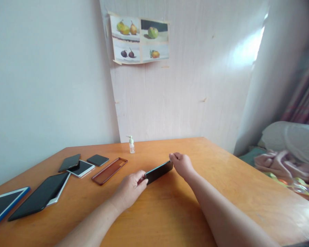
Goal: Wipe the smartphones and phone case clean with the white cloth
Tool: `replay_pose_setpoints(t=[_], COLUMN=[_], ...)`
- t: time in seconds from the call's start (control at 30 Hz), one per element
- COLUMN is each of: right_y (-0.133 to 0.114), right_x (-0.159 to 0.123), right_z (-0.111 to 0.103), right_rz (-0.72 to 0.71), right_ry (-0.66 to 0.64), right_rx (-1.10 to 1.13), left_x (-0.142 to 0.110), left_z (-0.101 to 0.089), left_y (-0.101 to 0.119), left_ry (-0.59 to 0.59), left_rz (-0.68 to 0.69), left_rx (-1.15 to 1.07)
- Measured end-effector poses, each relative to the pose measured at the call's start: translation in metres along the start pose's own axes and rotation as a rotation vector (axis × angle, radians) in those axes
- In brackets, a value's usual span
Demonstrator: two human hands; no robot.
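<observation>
A dark smartphone (159,172) is held sideways above the wooden table, tilted so that its dark face is toward me. My left hand (132,187) pinches its left end between thumb and fingers. At its right end, my right hand (181,164) is closed on the upper corner. A thin light-blue line shows along the phone's top edge. To the left of my left hand lies a reddish-brown see-through phone case (109,171), flat on the table with a cutout near its far end.
A small clear pump bottle (132,145) stands near the table's back edge. Along the left lie a blue-edged tablet (7,204), a large black case (39,193) over a white device, a white tablet (81,168) and dark flat items (98,160). Bedding (280,164) is at right.
</observation>
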State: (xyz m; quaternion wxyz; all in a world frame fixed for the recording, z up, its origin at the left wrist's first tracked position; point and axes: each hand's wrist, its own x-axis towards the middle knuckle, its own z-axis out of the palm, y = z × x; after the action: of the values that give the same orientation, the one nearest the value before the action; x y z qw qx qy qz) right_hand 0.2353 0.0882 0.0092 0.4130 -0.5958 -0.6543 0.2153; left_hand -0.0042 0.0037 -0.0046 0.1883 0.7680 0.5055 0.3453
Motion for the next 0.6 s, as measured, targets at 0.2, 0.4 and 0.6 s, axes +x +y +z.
replay_pose_setpoints(t=[0.2, 0.4, 0.6], right_y=[0.013, 0.018, 0.017], right_x=[0.006, 0.005, 0.007], right_z=[0.019, 0.015, 0.013], right_rz=[0.082, 0.062, 0.017], right_ry=[-0.056, -0.147, -0.167], right_rx=[0.072, -0.093, -0.112], left_x=[0.005, 0.006, 0.006], left_z=[0.005, 0.001, 0.0], left_y=[-0.015, -0.013, -0.014], left_ry=[0.018, 0.009, -0.007], left_rz=[-0.054, -0.161, -0.17], left_rx=[-0.182, -0.373, -0.381])
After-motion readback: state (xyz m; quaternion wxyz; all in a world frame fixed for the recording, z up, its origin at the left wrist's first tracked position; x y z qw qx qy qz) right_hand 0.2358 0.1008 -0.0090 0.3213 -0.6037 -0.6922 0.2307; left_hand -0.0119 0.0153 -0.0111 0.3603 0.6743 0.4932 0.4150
